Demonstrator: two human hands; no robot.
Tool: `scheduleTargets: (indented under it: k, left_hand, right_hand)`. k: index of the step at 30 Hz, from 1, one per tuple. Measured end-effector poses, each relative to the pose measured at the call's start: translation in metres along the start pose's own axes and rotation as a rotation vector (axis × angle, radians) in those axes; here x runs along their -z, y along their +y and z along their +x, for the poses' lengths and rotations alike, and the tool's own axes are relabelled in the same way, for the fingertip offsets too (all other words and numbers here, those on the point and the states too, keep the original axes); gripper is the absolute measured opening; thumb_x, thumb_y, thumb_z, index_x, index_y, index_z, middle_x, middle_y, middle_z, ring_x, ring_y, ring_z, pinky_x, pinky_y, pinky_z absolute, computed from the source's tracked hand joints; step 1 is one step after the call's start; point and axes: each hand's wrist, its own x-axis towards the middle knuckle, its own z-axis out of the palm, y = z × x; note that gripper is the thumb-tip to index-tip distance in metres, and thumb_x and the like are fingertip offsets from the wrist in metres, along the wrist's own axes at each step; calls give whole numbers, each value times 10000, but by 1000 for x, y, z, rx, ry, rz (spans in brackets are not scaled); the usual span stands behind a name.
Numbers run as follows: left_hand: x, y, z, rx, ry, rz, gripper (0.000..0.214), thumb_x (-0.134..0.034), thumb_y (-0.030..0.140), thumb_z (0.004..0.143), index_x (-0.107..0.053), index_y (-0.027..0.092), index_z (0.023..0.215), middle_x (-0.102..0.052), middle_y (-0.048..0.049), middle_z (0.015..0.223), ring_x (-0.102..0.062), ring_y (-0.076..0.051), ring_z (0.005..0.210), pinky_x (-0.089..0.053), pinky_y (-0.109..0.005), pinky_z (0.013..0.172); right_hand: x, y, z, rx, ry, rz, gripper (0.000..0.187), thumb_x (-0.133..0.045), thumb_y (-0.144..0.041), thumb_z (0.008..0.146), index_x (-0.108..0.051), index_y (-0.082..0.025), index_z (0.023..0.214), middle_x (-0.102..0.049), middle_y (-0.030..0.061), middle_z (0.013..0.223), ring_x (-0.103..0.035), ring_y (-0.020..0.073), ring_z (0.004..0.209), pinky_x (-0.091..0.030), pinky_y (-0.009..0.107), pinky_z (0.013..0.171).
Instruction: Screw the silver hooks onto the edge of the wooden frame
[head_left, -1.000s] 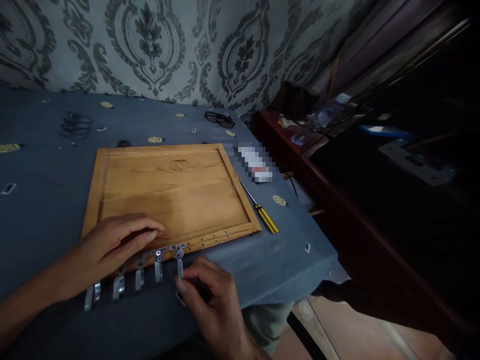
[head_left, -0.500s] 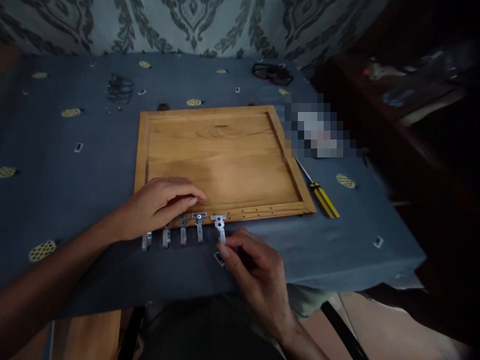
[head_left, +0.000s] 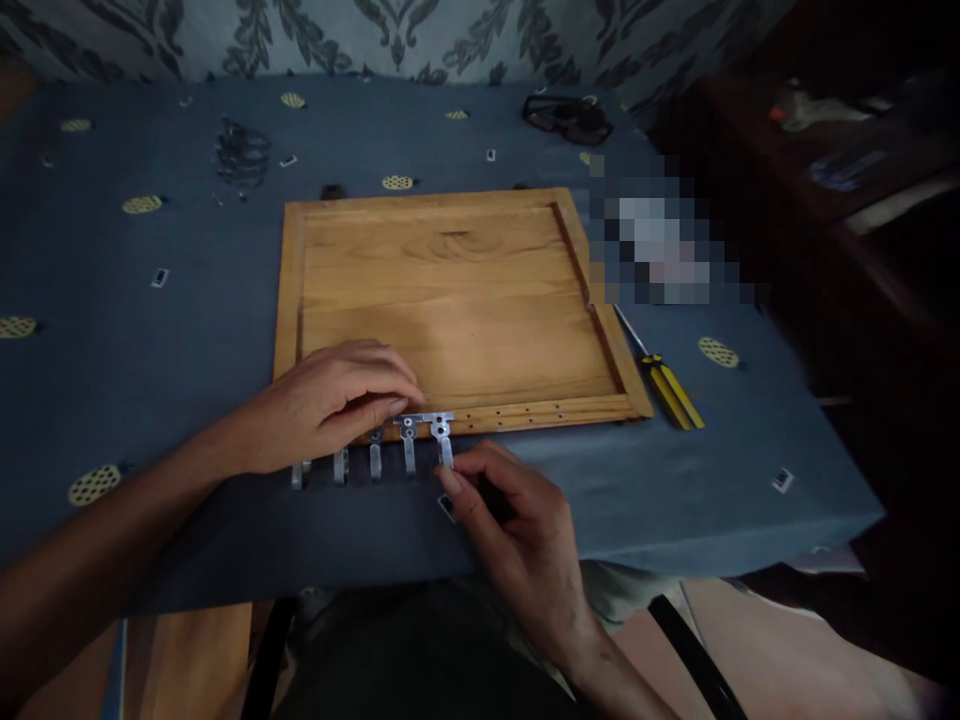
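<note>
Head view: right hand is closed to a pinch, thumb and forefinger on the lower end of a metal hook; the other fingers are curled under. The hook's T-shaped plate lies ahead of that hand, on the near rail of a framed wooden board. Left hand is loosely cupped over the rail, thumb close to the fingertips; whether it grips anything cannot be told. Beneath and just right of it hangs a row of similar hooks, the nearest neighbour showing cross-head screws. Risk, as judged: dark holes and no screw heads show in the pinched hook's plate, so a twist of the fingers could slide it off line. Its plate sits right against the neighbour's, and crowding could skew it. A hard push from either hand could shift the board on the tablecloth. The yellow-handled screwdriver lies right of and beyond the right hand. Containers: far beyond the right hand, in poor light, is what may be a clear plastic bottle, contents unreadable. Loose metal pieces lie heaped on the cloth beyond the left hand, outside any container.
</note>
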Motion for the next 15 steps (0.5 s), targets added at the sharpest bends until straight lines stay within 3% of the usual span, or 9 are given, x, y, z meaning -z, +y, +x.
scheduleTargets:
  k: [8,15]
  left_hand:
    - [-1,-1,-1,-16,-10,21,266,-525,186,1096,-789,185,1128,-800,-57,1121,-743,-171,1042,-547,-291,938]
    - [-1,-2,-2,-34,-5,40,266,-537,170,1094,-796,180,1152,-795,-56,1144,-740,-161,1062,-547,-272,936]
  right_hand:
    - [1,-2,1,-9,-2,-22,264,-659,-297,1038,-704,-202,796,-577,-39,670,-506,85,591,-363,235,539]
    - [1,-3,0,-12,19,-22,194,-669,-285,1034,-722,-216,861,-603,-54,691,-538,74,605,-392,218,549]
